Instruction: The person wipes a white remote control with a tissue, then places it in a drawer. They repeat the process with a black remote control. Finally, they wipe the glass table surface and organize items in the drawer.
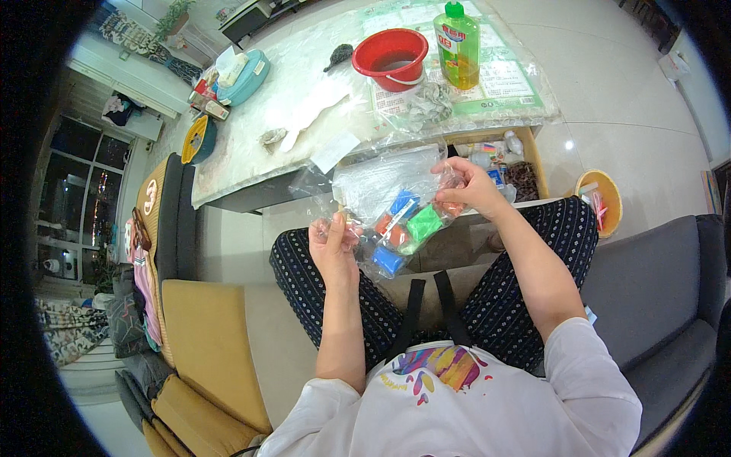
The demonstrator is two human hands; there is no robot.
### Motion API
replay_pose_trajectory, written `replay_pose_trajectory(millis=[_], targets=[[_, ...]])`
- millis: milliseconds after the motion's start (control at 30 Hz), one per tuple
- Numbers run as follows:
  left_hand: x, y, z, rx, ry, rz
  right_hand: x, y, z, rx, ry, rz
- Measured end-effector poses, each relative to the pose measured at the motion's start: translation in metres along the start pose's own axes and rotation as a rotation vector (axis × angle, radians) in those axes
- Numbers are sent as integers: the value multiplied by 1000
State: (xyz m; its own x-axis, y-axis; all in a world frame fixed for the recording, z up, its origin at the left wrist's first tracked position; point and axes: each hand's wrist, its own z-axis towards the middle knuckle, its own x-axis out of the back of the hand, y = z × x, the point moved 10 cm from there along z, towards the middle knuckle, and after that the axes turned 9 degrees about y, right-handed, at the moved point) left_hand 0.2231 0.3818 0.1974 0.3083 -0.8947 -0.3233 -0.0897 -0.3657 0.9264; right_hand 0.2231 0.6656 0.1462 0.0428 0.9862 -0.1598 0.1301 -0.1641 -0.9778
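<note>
Between my two hands, above my lap and in front of the open drawer, a clear plastic bag (371, 228) is stretched out. Several small bundles lie inside it: blue (388, 260), green (424, 223) and orange-red (390, 229), one with a white strip across it. My left hand (337, 240) pinches the bag's left side between thumb and fingers. At the upper right of the bag, my right hand (471, 188) grips the plastic beside another orange-red bundle. Clear film at the bag's upper edge overlaps the view of the drawer and the table edge.
A low table (251, 143) carries a red bucket (394, 68) with liquid, a green-capped detergent bottle (458, 51), a crumpled cloth (431, 103) and a round blue container (245, 77). The drawer (537, 165) holds packets and bottles. A yellow bin (614, 200) stands right, beside the grey sofa (645, 285).
</note>
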Motion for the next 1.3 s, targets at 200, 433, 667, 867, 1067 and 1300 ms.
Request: replay_pose_trajectory(millis=[200, 433, 667, 867, 1067, 1300], targets=[[-17, 32, -11, -285, -73, -84, -41, 7, -14, -129, -164, 804], [-57, 17, -32, -75, -447, -211, -53, 28, -14, -237, -3, 1043], [-84, -6, -78, -509, -773, 447, -61, 29, -21, -287, -25, 859], [-123, -56, -139, -1095, -1156, 1439, -22, 63, -18, -427, 259, 587], [-121, -71, -140, -1240, -882, 1233, 0, 88, -12, -533, 192, 690], [-94, -34, -68, -216, -411, 110, -23, 0, -30, -231, -67, 928]])
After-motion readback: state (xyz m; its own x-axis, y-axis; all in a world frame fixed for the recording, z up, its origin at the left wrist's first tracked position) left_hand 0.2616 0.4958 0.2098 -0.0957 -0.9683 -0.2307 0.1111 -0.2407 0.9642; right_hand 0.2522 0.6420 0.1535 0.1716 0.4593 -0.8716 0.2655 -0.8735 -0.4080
